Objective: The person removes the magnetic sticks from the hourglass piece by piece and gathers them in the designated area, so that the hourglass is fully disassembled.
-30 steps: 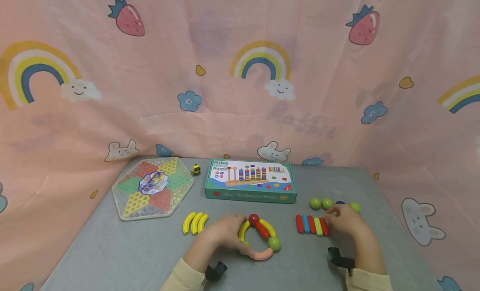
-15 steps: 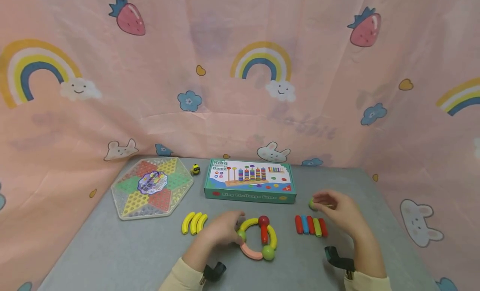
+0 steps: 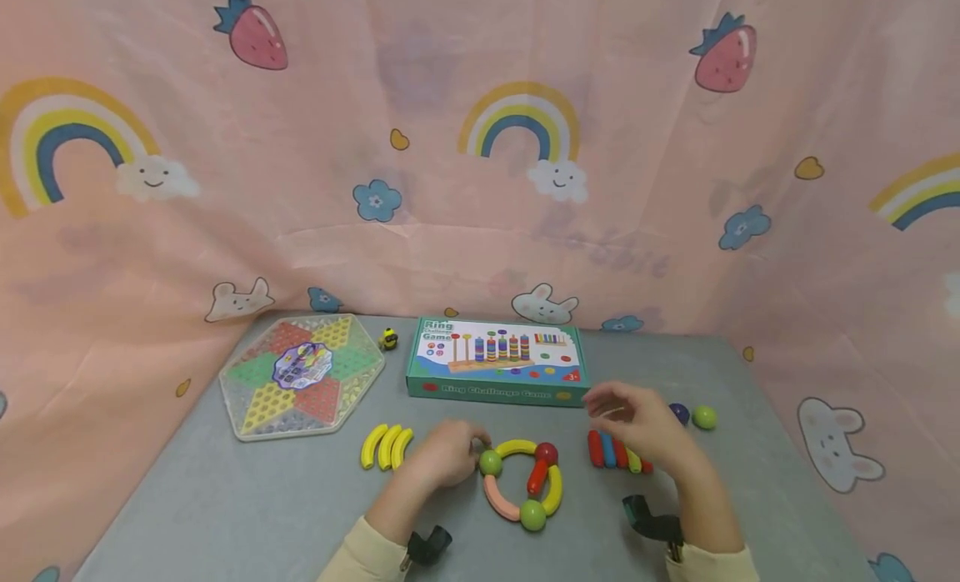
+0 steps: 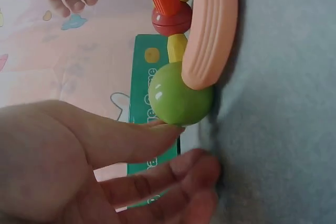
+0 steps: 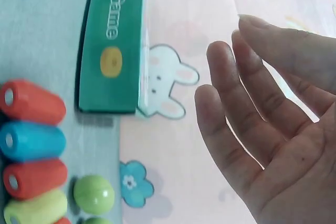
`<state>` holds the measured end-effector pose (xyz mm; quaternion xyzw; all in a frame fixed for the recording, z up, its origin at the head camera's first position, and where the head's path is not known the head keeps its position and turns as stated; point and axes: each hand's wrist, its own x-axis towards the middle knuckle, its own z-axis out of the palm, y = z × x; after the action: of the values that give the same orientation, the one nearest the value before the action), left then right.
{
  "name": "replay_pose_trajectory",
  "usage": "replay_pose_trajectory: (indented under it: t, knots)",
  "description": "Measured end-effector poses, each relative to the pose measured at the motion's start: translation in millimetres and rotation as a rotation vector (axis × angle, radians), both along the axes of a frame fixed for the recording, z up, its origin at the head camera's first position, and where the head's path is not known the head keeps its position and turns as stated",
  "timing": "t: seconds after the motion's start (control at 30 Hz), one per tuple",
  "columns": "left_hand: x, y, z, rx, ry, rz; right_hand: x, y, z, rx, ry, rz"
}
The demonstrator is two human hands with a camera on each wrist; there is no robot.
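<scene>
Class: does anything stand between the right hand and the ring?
Nothing visible: from the fingertips of the right hand to the ring, the head view shows only bare table. The rods lie right of that path.

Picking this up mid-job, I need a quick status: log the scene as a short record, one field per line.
left hand: at the loop's left green ball, thumb apparently touching it
right hand: raised near the loose sticks, holding nothing
loop: two yellow curves, one pink curve, two green balls, one red ball
red stick: points inward from red ball
loose sticks: row of five
loose curves: three, yellow
behind: game box, hexagonal board
</scene>
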<state>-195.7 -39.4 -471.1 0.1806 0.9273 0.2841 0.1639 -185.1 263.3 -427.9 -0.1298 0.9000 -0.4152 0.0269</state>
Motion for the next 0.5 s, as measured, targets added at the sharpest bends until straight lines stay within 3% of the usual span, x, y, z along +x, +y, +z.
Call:
replay_pose_trajectory:
  t: [0.27, 0.37, 0.5]
  knots:
    - [-2.1, 2.4, -2.2, 0.037, -0.100, -0.051, -6.2, -30.5, -11.8, -0.019, -0.094, 0.254]
    - [-1.7, 5.7, -5.5, 0.053, -0.098, -0.020, -7.9, -40.8, -19.3, 0.004, -0.130, 0.290]
    - [-2.6, 9.2, -10.2, 0.110, -0.067, 0.066, -8.4, -51.4, -28.8, 0.077, -0.130, 0.283]
